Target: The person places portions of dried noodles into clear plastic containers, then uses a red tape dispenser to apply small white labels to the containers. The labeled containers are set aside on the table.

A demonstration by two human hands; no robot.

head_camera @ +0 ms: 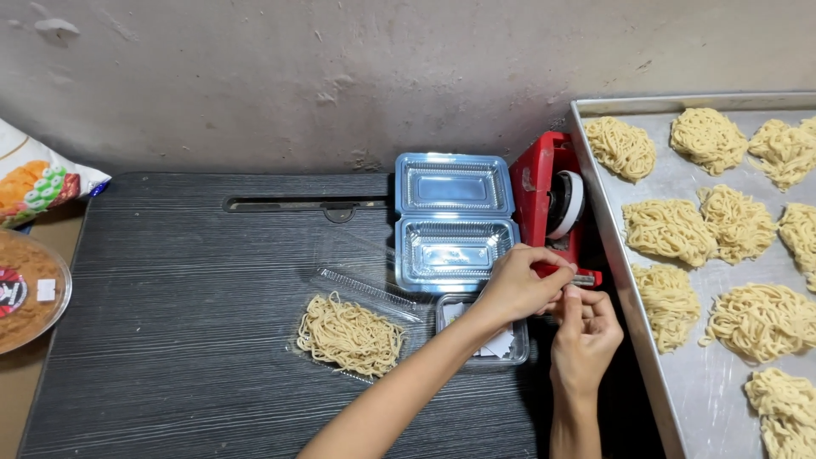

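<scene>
Step in hand, by judgement: drawing tape at the red tape dispenser [551, 197], which stood at the far right of the dark worktop [187, 280], touching the metal tray [680, 183]; left hand [516, 285] lay at the dispenser's cutter end, fingers pinched nearly closed, apparently on a tape end too small to make out; right hand [585, 331] just below it, fingers curled and touching the left, whether holding anything could not be told. Open clear plastic container with a noodle portion [349, 334] lay near centre, left of the hands; sealing it would call for a lid brought down first. Stack of empty clear containers [453, 223] left of the dispenser; small clear tub with paper slips [497, 344] beneath the left wrist, crowding the hands; noodle nests [669, 229] on the tray; snack bag [34, 183] and lidded round dish [25, 289] far left.
</scene>
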